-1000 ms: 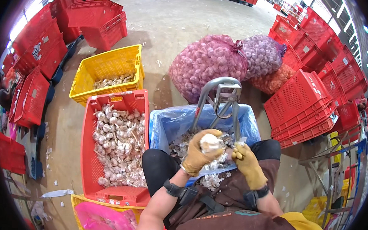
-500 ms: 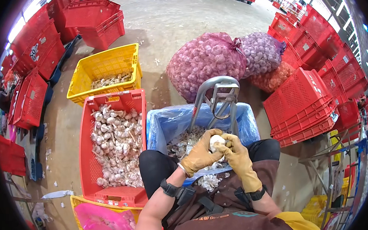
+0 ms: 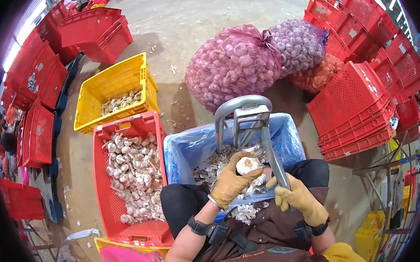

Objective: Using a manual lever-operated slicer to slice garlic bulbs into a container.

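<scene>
My left hand (image 3: 233, 182), in a tan rubber glove, is closed round a whitish garlic bulb (image 3: 249, 166). It holds the bulb at the lower part of a grey metal stand (image 3: 243, 106) with a curved top. My right hand (image 3: 299, 198), gloved alike, is closed on the lower end of the stand's metal lever (image 3: 277, 163), which slants down toward me. Beneath both hands is a box lined with blue plastic (image 3: 183, 148), holding loose skins and scraps (image 3: 208, 166). More peelings (image 3: 244, 212) lie on my brown apron (image 3: 271, 229).
Left of me, a red crate (image 3: 103, 187) holds many garlic bulbs (image 3: 134, 174). Beyond it a yellow crate (image 3: 90, 98) has some stem pieces. Ahead stand net sacks of garlic (image 3: 234, 68). Stacked red crates (image 3: 351, 107) rise at right, and more red crates (image 3: 94, 32) at far left.
My right hand has left the bulb and moved right and down onto the lever, which now slants toward me. My left hand keeps the bulb, now closer to the metal stand. The view has shifted slightly.
</scene>
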Available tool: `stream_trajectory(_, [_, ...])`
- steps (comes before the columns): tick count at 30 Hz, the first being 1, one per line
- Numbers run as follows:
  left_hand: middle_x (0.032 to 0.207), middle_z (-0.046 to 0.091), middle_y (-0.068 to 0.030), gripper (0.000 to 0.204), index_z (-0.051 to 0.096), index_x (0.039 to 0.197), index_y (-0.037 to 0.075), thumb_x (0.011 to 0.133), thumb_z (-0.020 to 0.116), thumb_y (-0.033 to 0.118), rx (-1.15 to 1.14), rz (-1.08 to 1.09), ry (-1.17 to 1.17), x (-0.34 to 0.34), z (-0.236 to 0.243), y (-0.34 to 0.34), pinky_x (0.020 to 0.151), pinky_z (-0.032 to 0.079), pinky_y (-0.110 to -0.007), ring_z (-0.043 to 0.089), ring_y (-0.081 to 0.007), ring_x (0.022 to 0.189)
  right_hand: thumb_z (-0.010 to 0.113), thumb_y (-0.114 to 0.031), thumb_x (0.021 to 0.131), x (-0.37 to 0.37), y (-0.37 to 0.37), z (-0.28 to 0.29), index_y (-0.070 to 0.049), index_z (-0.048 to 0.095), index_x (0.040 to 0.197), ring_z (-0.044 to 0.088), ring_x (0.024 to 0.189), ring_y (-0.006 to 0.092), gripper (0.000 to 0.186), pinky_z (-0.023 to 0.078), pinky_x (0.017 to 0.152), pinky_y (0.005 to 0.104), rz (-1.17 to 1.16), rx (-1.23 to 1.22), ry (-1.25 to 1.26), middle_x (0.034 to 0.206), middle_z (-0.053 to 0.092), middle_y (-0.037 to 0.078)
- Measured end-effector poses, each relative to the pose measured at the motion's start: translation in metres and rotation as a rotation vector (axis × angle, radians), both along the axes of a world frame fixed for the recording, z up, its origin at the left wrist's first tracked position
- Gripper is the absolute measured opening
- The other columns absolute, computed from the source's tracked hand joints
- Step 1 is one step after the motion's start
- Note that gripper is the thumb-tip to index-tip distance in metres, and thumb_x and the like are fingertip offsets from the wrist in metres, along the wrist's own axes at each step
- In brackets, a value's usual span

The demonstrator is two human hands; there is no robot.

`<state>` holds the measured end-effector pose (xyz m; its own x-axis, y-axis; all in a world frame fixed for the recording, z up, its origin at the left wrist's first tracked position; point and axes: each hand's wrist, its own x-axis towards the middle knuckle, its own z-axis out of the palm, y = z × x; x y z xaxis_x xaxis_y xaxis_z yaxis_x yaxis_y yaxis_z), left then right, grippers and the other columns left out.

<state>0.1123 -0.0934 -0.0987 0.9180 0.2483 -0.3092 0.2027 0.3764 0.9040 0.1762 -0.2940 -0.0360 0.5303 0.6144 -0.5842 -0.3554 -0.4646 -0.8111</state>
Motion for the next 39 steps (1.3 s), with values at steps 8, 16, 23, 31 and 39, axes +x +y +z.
stream_trajectory(8, [0.090,0.067,-0.0023,0.054,0.053,0.125,0.007,0.079,0.080,0.007,-0.065,-0.005,0.030,0.016,0.005,-0.001,0.053,0.045,-0.020,0.059,-0.0054,0.066,0.066,-0.026,0.088,-0.002,0.008,0.014,-0.007,0.058,0.105,0.051,0.053,0.0080,0.027,0.042,0.048,0.0238,-0.057,-0.170,-0.001,0.065,0.058,0.003])
stream_trajectory(16, [0.114,0.063,-0.0095,0.066,0.043,0.127,0.003,0.074,0.083,0.004,-0.177,0.029,0.086,0.022,0.014,-0.001,0.085,0.054,-0.028,0.063,-0.0153,0.101,0.067,-0.025,0.088,0.004,0.007,0.000,-0.007,0.059,0.102,0.057,0.057,0.0095,0.024,0.047,0.055,0.0270,-0.016,-0.191,-0.039,0.066,0.059,0.003])
stream_trajectory(23, [0.100,0.065,-0.0068,0.062,0.044,0.126,0.004,0.075,0.081,0.003,-0.247,-0.009,0.181,0.025,0.018,0.004,0.057,0.050,-0.023,0.062,-0.0091,0.072,0.068,-0.018,0.087,0.003,0.004,-0.007,-0.008,0.059,0.103,0.063,0.062,0.0174,0.021,0.052,0.062,0.0314,0.013,-0.210,-0.110,0.075,0.061,0.006])
stream_trajectory(31, [0.095,0.066,-0.0067,0.062,0.041,0.127,0.004,0.077,0.077,0.000,-0.302,0.000,0.054,0.021,0.015,0.000,0.052,0.048,-0.024,0.061,-0.0099,0.068,0.067,-0.019,0.089,0.006,0.003,-0.013,-0.007,0.057,0.105,0.065,0.064,0.0208,0.023,0.052,0.061,0.0316,0.153,-0.163,-0.269,0.075,0.062,0.005])
stream_trajectory(39, [0.092,0.065,-0.0075,0.058,0.042,0.127,0.003,0.079,0.076,0.001,-0.387,-0.044,0.136,0.021,0.013,0.006,0.052,0.049,-0.026,0.061,-0.0119,0.064,0.063,-0.017,0.087,0.005,0.003,-0.017,-0.005,0.056,0.103,0.054,0.049,0.0089,0.022,0.043,0.048,0.0244,0.034,-0.116,-0.175,0.064,0.060,0.005])
